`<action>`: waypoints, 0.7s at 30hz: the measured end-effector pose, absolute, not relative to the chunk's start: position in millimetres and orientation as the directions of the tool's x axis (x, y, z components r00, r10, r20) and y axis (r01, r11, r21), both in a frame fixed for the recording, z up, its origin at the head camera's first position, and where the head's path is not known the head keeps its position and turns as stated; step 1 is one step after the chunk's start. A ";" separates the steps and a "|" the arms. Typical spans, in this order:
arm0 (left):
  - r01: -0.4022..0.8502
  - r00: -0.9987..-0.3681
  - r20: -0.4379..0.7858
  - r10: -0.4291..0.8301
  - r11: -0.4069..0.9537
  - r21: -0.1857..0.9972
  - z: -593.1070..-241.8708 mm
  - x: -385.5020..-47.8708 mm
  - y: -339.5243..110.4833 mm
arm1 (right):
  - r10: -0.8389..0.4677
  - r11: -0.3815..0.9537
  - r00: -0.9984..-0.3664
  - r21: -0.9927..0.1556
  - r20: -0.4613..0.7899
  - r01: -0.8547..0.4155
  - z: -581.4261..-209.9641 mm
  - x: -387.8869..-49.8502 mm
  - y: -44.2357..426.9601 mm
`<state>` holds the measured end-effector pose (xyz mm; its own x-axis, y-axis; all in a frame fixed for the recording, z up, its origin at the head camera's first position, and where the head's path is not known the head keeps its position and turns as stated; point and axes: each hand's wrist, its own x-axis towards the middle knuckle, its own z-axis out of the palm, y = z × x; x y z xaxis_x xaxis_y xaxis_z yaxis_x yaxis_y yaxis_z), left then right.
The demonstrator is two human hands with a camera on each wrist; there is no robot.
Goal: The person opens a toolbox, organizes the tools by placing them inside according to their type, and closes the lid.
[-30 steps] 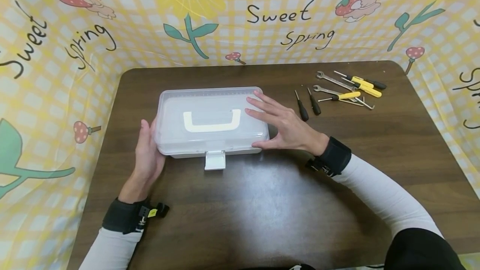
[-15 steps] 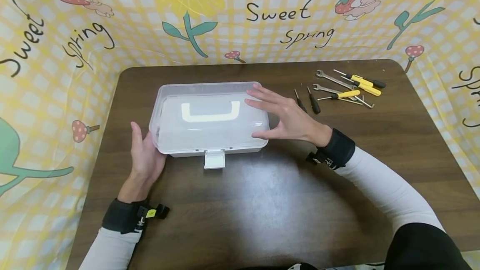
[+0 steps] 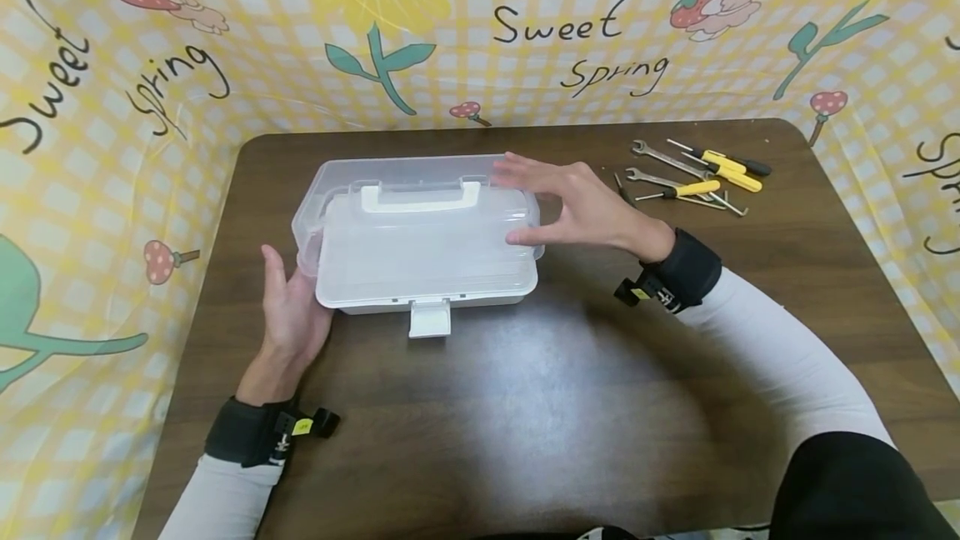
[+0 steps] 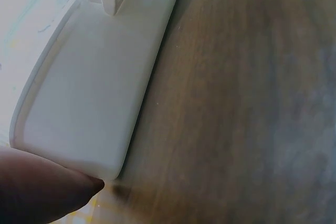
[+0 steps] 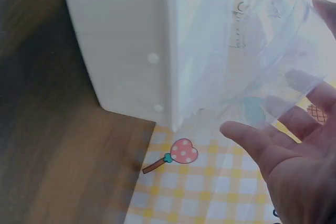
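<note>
"What is closest to us?"

"Two white sleeves (image 3: 780, 365) and black wrist straps (image 3: 243, 432), reaching over the near edge of a brown desk (image 3: 487, 415)."

"And the hands?"

"The left hand (image 3: 294, 311) is at the left end of a white box (image 3: 427, 277). Its thumb stands straight up, apart from the box. Close to, from the left wrist, I see a straight digit touching the box's lower corner; the other fingers are mostly hidden, and it grasps nothing that I can see."

"Where is the box?"

"Flat on the desk, left of the middle and nearer the far edge. Its latch (image 3: 430, 320) juts from the front, towards the near edge. The clear lid (image 5: 236, 61) is tilted up, its front away from the box, with a white handle (image 3: 420, 200) on it."

"Who holds the lid?"

"The right hand (image 3: 592, 207), at the lid's right end. Thumb and fingers are spread wide, thumb on one side, fingertips showing through the plastic on the other."

"Anything farther off?"

"Near the far right corner, metal wrenches (image 3: 660, 158) and yellow-handled screwdrivers (image 3: 697, 190) lie in a loose group. Beyond the far edge hangs a yellow-and-white checked cloth (image 3: 255, 90) lettered 'Sweet Spring'."
</note>
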<state>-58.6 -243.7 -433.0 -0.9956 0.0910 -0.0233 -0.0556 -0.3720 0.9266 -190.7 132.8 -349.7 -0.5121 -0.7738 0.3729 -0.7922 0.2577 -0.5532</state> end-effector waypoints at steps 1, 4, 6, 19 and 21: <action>-0.055 -0.996 -0.024 0.089 -0.370 0.927 -433.5 -59.1 -243.6 | -0.775 0.261 -0.521 -0.569 0.358 -0.780 -347.0 -191.9 132.7; -0.052 -0.996 -0.023 0.084 -0.364 0.930 -434.4 -60.2 -243.6 | -0.779 0.275 -0.545 -0.612 0.311 -0.742 -339.5 -196.3 132.7; -0.048 -0.996 -0.019 0.083 -0.362 0.931 -434.7 -60.1 -244.0 | -0.781 0.286 -0.560 -0.639 0.276 -0.714 -334.6 -199.6 132.3; -0.050 -0.994 -0.016 0.106 -0.328 0.944 -436.0 -57.8 -246.3 | -0.778 0.421 -0.622 -0.666 0.084 -0.616 -312.2 -225.8 131.8; -0.037 -0.995 -0.005 0.100 -0.319 0.947 -435.6 -58.5 -246.0 | -0.780 0.426 -0.622 -0.676 0.062 -0.601 -309.7 -231.1 131.5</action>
